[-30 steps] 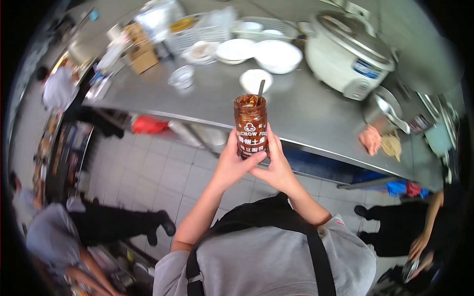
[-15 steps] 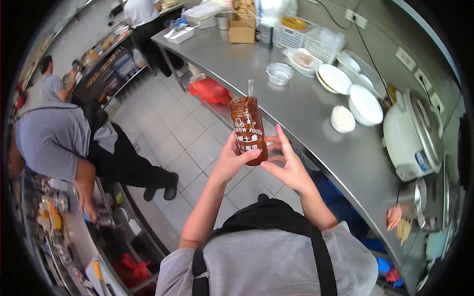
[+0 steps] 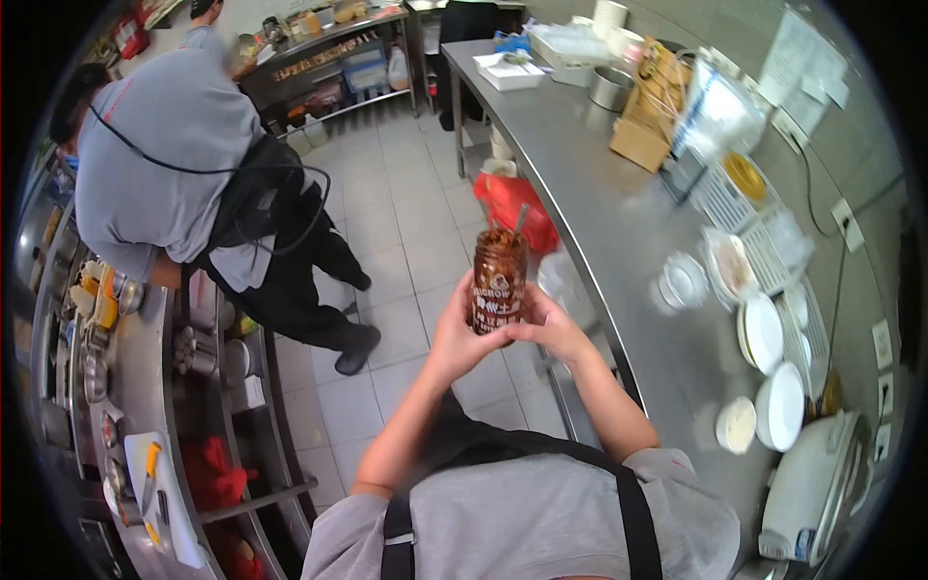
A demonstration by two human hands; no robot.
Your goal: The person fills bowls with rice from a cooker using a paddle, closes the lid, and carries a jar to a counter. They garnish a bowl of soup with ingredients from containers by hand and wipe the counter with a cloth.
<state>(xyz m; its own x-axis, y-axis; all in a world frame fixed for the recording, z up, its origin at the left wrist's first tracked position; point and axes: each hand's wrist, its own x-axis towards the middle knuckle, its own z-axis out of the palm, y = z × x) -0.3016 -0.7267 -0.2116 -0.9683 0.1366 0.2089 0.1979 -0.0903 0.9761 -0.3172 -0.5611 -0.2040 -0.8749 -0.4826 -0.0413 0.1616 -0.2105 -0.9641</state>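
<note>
A glass jar (image 3: 500, 280) of dark red sauce with white lettering is held upright in front of the body, its top open. The handle of a utensil (image 3: 522, 217) sticks up out of its mouth. My left hand (image 3: 462, 333) wraps round the jar's left side and lower part. My right hand (image 3: 551, 331) holds the jar from the right, its thumb across the lower front near the left thumb.
A steel table (image 3: 580, 184) runs along the right with white bowls (image 3: 779, 406), a metal pot (image 3: 612, 88), a cardboard box (image 3: 643, 135) and a rice cooker (image 3: 812, 493). A person (image 3: 184, 164) bends over the left counter (image 3: 145, 387). A red bag (image 3: 517, 208) lies under the table.
The view has turned to the right and moved along the aisle. My right hand, earlier beside the jar with fingers spread, has closed on it. The person at the left appears nearer.
</note>
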